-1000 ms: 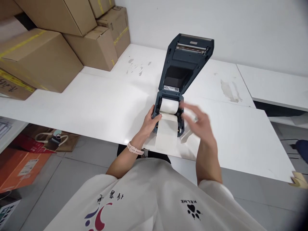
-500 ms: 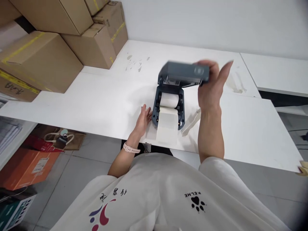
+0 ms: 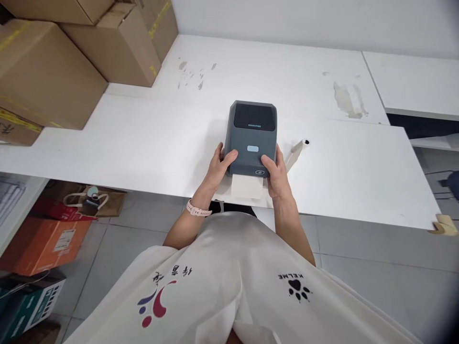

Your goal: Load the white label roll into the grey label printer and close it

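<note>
The label printer [image 3: 251,138], lid down, is gripped at the table's [image 3: 358,181] near edge: left hand [image 3: 219,165] and right hand [image 3: 275,174] clamped on its front corners, thumbs on top. Paper [image 3: 246,186] protrudes; firm, even pressing is judged needed next.

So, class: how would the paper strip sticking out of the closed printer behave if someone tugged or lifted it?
The paper strip looks thin, so it would probably bend limply. Held under the printer lid, it would likely tear if pulled hard.

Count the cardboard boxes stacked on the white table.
4 in view, all at the table's far left: a large box, a small box at the edge, one beside the large one, one behind. Others may lie out of frame.
</note>
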A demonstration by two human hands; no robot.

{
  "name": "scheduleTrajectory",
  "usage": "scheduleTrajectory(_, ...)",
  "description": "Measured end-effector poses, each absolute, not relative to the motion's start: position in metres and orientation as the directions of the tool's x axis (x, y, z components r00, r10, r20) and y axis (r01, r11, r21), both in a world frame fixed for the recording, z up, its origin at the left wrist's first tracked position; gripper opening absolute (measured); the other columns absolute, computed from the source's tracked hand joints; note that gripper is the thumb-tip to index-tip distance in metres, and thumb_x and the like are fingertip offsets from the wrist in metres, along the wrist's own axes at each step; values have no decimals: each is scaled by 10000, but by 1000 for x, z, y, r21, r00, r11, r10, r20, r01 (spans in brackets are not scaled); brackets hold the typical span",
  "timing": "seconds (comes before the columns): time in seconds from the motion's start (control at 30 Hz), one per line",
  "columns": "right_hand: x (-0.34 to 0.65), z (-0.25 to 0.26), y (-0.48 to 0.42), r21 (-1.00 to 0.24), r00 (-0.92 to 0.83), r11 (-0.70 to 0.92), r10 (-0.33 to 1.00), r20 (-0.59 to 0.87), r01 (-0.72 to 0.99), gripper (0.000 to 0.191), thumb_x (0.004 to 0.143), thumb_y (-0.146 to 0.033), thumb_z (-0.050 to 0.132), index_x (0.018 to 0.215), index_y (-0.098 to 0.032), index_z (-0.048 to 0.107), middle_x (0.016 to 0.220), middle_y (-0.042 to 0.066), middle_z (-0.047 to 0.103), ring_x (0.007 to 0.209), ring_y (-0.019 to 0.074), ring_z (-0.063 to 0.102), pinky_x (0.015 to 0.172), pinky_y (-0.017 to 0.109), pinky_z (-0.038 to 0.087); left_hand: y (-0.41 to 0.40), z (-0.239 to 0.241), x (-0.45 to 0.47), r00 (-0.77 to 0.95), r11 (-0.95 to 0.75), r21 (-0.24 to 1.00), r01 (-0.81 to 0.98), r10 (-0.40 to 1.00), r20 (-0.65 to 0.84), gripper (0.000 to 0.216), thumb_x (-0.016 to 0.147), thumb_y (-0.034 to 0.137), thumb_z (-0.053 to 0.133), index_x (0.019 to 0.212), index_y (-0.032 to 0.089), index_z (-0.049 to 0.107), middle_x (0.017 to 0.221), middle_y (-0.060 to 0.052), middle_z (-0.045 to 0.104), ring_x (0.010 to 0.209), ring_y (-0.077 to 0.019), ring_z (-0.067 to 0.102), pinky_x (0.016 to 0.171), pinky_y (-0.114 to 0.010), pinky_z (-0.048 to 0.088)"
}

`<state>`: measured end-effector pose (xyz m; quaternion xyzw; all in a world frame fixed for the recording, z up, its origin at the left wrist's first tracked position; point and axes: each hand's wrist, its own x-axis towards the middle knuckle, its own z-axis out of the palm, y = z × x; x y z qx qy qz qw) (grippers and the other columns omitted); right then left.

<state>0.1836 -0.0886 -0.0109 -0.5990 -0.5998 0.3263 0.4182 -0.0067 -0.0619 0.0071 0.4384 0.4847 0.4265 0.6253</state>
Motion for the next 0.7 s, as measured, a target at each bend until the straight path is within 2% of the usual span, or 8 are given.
scheduleTrajectory(0.13,177,-9,-89,-978,157,-22,987,11,209,803,1001,-528,434,1684,-282,89,1694,143,402,1502,284,507,1160,544,520,-55,12,-8,178,164,977,-134,974,-139,940,857,612,706,1634,244,325,1621,-137,539,1528,-362,478,1269,-513,382)
scheduleTrajectory(0.27,173,-6,-84,-994,205,-55,978,-35,93,880,947,-533,500,1687,-275,97,1703,131,389,1502,272,509,1183,514,502,-61,11,-6,159,150,982,-114,979,-131,852,866,624,694,1568,242,399,1567,-135,576,1495,-347,499,1230,-489,406)
scheduleTrajectory(0.37,174,-8,-82,-994,199,-55,979,-36,92,879,946,-539,499,1691,-289,104,1680,126,423,1466,272,542,1150,515,527,-90,2,-2,-87,131,990,-51,987,-135,700,883,644,675,1434,255,488,1486,-124,581,1427,-287,521,1137,-408,454)
scheduleTrajectory(0.43,176,-10,-82,-993,190,-42,982,-20,108,856,954,-540,489,1689,-300,120,1651,122,466,1447,278,554,1121,529,546,-115,-6,1,-236,144,989,-13,961,-143,538,892,647,658,1245,252,562,1258,-92,641,1174,-228,609,984,-357,495)
scheduleTrajectory(0.5,177,-11,-82,-985,160,-18,987,9,171,834,973,-552,458,1693,-312,111,1622,118,502,1434,286,560,1093,541,562,-133,-11,3,-174,148,989,5,974,-145,408,907,640,630,980,240,588,918,-16,606,865,-167,562,827,-315,468)
scheduleTrajectory(0.57,178,-11,-80,-975,131,-6,991,24,224,841,984,-555,426,1702,-297,72,1626,128,493,1431,286,561,1090,535,567,-140,-11,3,-7,169,986,0,986,-169,438,879,615,657,745,224,514,713,30,452,700,-132,428,692,-293,383)
scheduleTrajectory(0.63,180,-6,-76,-981,149,-32,989,-3,190,900,958,-522,453,1705,-251,30,1664,152,437,1434,280,565,1117,513,554,-137,-9,2,129,202,979,-5,971,-199,494,834,564,695,630,220,404,641,46,325,638,-112,315,622,-293,278)
scheduleTrajectory(0.7,182,2,-71,-990,171,-69,984,-47,122,985,898,-472,526,1703,-222,17,1694,168,387,1442,273,563,1146,491,535,-131,-7,0,189,196,980,9,962,-195,493,811,507,700,606,223,354,631,49,275,626,-104,258,610,-297,215)
